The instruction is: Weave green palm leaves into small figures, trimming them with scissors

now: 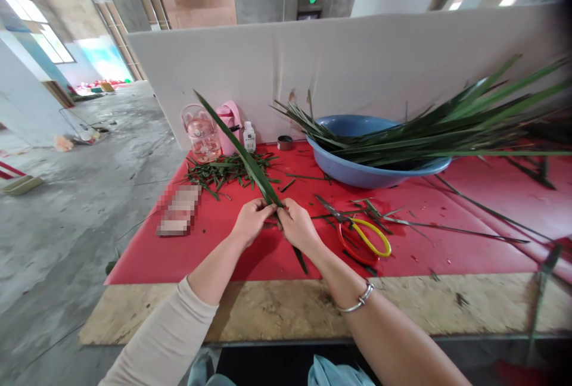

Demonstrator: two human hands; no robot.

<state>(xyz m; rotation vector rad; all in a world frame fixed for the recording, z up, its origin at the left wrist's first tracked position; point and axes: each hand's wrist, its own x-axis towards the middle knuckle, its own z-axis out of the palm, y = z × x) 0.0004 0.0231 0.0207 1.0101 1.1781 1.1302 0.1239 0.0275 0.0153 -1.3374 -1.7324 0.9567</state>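
A long green leaf blade (250, 162) slants across the middle of the head view, its pointed tip up and to the left. My left hand (254, 217) is closed on it, thumb and fingers pinching. Right beside it, my right hand (292, 222) grips the same leaf with closed fingers, and a darker end sticks out below toward the table edge. To the right of my hands lie scissors (357, 234) with one red and one yellow handle, blades pointing up and left. Short cut leaf pieces (227, 173) are heaped behind my left hand.
A blue basin (357, 168) full of long leaves stands at the back right. Behind the heap are a pink clear bottle (203, 139), a pink flask (229, 130) and a small white bottle (249, 137). A white panel (223, 64) closes the back of the red-covered table (147, 264).
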